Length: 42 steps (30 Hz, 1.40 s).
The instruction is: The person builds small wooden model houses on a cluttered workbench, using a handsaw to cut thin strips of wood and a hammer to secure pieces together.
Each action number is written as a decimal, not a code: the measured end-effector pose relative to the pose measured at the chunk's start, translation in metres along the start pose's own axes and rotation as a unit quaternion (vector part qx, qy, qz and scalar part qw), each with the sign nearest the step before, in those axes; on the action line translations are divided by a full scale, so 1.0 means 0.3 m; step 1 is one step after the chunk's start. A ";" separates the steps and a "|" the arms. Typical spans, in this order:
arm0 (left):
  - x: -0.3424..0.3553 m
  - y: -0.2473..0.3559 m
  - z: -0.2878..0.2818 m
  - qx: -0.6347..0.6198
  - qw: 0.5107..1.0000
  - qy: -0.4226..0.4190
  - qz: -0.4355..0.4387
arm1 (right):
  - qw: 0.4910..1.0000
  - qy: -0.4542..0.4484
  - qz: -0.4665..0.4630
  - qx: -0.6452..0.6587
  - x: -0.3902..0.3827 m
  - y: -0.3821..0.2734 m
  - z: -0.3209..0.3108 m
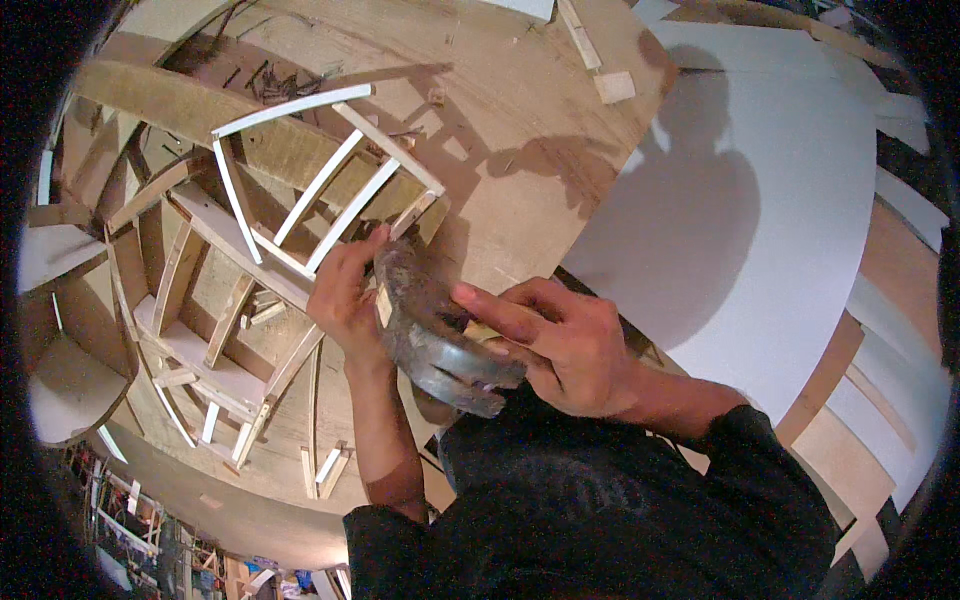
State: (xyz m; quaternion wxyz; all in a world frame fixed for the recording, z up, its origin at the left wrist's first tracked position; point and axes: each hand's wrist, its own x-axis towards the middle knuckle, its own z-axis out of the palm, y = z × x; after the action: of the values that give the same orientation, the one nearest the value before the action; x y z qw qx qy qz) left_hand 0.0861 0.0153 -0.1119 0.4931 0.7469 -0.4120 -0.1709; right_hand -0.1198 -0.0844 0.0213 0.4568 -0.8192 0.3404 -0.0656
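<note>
A claw hammer with a worn, dark metal head is held up close in front of my chest, its split claw pointing to the lower right. My left hand is closed around the head's left side. On the other side, my right hand is closed with its fingers against the hammer. Its index finger lies on the metal beside a pale bit of wood; whether that is the handle I cannot tell. Just beyond the hammer stands a small wooden frame with white-edged slats.
A larger curved wooden frame lies on the plywood surface to the left. A thick timber beam and scattered nails are behind. At right lies a white curved panel, with stacked boards beyond it.
</note>
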 end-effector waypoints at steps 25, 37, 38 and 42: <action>0.009 0.056 0.015 0.078 0.996 0.028 0.037 | 0.998 0.051 0.019 -0.042 0.034 0.013 -0.003; 0.009 0.036 0.032 0.077 0.994 0.058 0.061 | 0.993 0.085 0.041 -0.065 0.029 0.051 -0.059; -0.001 0.039 0.032 0.078 0.993 0.064 0.058 | 0.992 0.097 0.034 -0.071 0.020 0.073 -0.066; -0.009 0.053 0.043 0.131 0.988 0.070 0.030 | 0.982 0.163 0.037 -0.092 0.024 0.229 -0.045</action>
State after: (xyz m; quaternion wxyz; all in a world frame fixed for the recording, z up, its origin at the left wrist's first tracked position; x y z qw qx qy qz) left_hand 0.0689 0.0070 -0.1043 0.4231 0.8027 -0.4175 -0.0482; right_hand -0.1541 -0.1225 -0.0269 0.3198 -0.8232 0.4447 -0.1494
